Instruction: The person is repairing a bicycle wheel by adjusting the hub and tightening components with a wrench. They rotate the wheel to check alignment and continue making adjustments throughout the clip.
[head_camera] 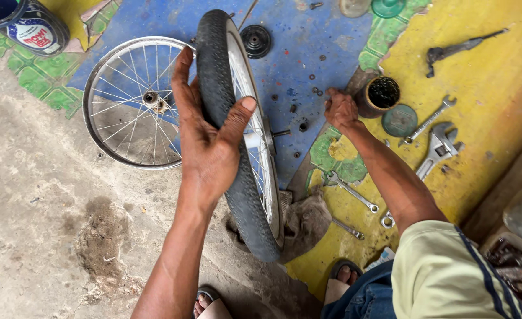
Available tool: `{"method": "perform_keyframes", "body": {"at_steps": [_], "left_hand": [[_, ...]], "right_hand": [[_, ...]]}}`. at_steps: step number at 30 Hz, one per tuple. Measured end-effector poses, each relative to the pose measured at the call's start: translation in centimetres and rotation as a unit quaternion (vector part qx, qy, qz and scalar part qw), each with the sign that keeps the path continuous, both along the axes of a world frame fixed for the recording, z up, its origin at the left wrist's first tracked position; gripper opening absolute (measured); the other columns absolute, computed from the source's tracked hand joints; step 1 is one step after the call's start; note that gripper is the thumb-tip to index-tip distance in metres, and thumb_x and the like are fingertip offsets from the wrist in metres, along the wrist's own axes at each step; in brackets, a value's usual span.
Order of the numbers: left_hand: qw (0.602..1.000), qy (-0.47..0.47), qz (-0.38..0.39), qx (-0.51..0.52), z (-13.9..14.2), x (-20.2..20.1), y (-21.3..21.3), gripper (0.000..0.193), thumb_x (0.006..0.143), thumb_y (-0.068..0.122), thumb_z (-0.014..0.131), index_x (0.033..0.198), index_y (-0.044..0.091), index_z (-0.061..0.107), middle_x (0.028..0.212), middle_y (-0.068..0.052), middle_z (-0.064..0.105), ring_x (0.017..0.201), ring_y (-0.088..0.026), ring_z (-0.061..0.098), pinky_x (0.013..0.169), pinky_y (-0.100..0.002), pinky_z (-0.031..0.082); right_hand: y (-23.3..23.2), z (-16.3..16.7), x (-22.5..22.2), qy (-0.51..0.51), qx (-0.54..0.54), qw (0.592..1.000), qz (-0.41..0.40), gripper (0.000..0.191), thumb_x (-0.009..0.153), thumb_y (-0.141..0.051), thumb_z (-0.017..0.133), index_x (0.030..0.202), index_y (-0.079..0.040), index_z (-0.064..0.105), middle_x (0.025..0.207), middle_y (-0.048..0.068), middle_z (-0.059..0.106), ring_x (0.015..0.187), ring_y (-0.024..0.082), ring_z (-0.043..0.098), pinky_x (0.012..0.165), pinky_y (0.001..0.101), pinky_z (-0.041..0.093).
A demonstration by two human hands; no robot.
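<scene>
A person's left hand (205,133) clamps over the tread of a small bike wheel w/ tyre (241,136), thumb on the rim side, fingers wrapped round the far side of the rubber, holding it upright on edge over a mat patterned in blue, yellow and green (497,106). Right of the wheel, the right hand (340,109) reaches down to the mat beside a rusty tin of small parts (379,94), fingers curled together at the surface; whether it pinches anything, can't tell. The wheel's axle stub (281,133) points toward that hand. Left of the wheel, a bare spoked rim (132,101) lies flat, partly on concrete. Right of the wheel sit a round teal lid (399,120), an open-end spanner (431,119), an adjustable wrench (438,149) and two more spanners (351,191) nearer the person's knee; loose nuts and washers (316,91) dot the blue patch by the wheel, a black hub cap (255,41) beyond it. A grey rag (305,221) lies under the wheel's lower edge. Judgement: steadying works best w/ the left grip kept high and firm so the wheel can't roll or tip onto the small hardware, and w/ the rag as the foot point; picking one small part at a time avoids scattering the rest.
</scene>
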State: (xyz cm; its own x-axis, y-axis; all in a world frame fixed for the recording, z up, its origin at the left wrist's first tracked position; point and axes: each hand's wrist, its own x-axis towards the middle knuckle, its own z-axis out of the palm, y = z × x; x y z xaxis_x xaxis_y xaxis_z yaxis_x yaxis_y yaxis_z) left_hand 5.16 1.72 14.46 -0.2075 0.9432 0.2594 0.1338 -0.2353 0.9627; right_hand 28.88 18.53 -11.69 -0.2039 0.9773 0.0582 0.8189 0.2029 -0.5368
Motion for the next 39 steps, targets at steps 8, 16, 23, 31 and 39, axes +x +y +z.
{"method": "perform_keyframes", "body": {"at_steps": [8, 16, 23, 31, 39], "left_hand": [[1.000, -0.003, 0.001, -0.008, 0.9, 0.9, -0.9, 0.087, 0.104, 0.007, 0.073, 0.165, 0.010, 0.011, 0.156, -0.024, 0.046, 0.136, -0.028, 0.057, 0.113, -0.038, 0.053], [0.996, 0.082, 0.013, 0.017, 0.6, 0.4, -0.4, 0.083, 0.106, 0.002, 0.073, 0.161, 0.012, 0.013, 0.159, -0.026, 0.035, 0.146, -0.032, 0.046, 0.123, -0.045, 0.049], [1.000, 0.004, 0.005, -0.028, 0.7, 0.1, -0.3, 0.086, 0.104, 0.007, 0.073, 0.166, 0.012, 0.013, 0.156, -0.024, 0.046, 0.136, -0.029, 0.059, 0.112, -0.040, 0.057], [0.999, -0.020, 0.010, -0.031, 0.6, -0.4, 0.5, 0.088, 0.099, 0.006, 0.073, 0.163, 0.009, 0.012, 0.149, -0.025, 0.052, 0.126, -0.026, 0.063, 0.104, -0.037, 0.058], [1.000, -0.004, 0.016, -0.026, -0.3, -1.1, 1.7, 0.088, 0.101, 0.007, 0.074, 0.164, 0.009, 0.014, 0.142, -0.024, 0.057, 0.117, -0.025, 0.063, 0.098, -0.036, 0.056]], "right_hand": [[1.6, -1.0, -2.2, 0.017, 0.057, 0.998, -0.008, 0.034, 0.088, -0.010, 0.068, 0.122, -0.012, 0.072, 0.113, 0.019, 0.065, 0.102, 0.042, 0.064, 0.090, 0.0489, 0.053], [1.6, -1.5, -2.9, -0.014, 0.132, 0.991, 0.014, 0.012, 0.084, -0.006, 0.072, 0.096, -0.007, 0.069, 0.101, 0.017, 0.066, 0.097, 0.037, 0.065, 0.083, 0.0476, 0.054], [-0.5, -1.3, -4.7, 0.132, 0.022, 0.989, 0.057, 0.014, 0.094, -0.001, 0.062, 0.108, -0.001, 0.063, 0.089, 0.015, 0.071, 0.080, 0.028, 0.070, 0.068, 0.0372, 0.057], [-3.1, 1.7, -6.3, 0.398, -0.239, 0.886, 0.014, 0.010, 0.097, -0.007, 0.064, 0.106, -0.001, 0.064, 0.087, 0.010, 0.073, 0.070, 0.018, 0.070, 0.054, 0.0308, 0.054], [-4.6, 4.0, -6.0, 0.457, -0.310, 0.833, 0.038, 0.010, 0.101, -0.012, 0.067, 0.103, -0.003, 0.069, 0.090, 0.009, 0.075, 0.070, 0.012, 0.070, 0.051, 0.0267, 0.055]]}}
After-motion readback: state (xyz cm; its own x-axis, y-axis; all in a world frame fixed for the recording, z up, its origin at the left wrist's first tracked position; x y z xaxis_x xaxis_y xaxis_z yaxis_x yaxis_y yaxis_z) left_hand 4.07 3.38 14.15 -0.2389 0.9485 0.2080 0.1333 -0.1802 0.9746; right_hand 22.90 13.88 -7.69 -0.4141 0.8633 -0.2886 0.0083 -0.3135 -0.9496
